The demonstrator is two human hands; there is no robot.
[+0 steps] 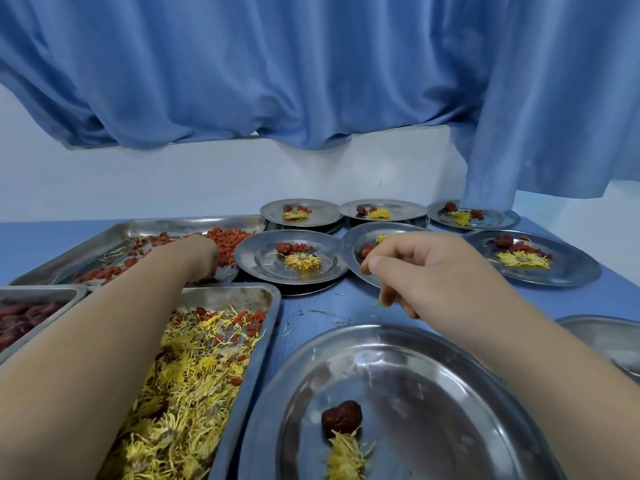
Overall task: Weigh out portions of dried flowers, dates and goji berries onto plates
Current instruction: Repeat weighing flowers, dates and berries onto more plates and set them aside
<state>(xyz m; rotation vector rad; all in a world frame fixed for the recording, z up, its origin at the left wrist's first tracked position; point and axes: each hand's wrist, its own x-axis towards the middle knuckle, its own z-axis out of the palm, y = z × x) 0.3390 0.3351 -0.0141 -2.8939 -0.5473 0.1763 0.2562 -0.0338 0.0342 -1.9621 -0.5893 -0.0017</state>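
My left hand (204, 256) reaches into the far steel tray (138, 226), its fingers curled down into the pile of red goji berries (232, 237). My right hand (426, 271) hovers over a small plate (351, 252) holding a date and a bit of flower. Its thumb touches its curled forefinger, and nothing shows between them. The large near plate (433, 375) carries one date (343, 414) and one yellow dried flower (346, 455). A tray of dried flowers (194, 368) lies under my left forearm. A tray of dates (20, 320) sits at the left edge.
Several small steel plates with portions stand behind, among them one (263, 263) beside the goji tray and one (575, 271) at the right. Another steel dish (602, 337) shows at the right edge. A blue curtain (311, 81) hangs over the wall behind the blue table.
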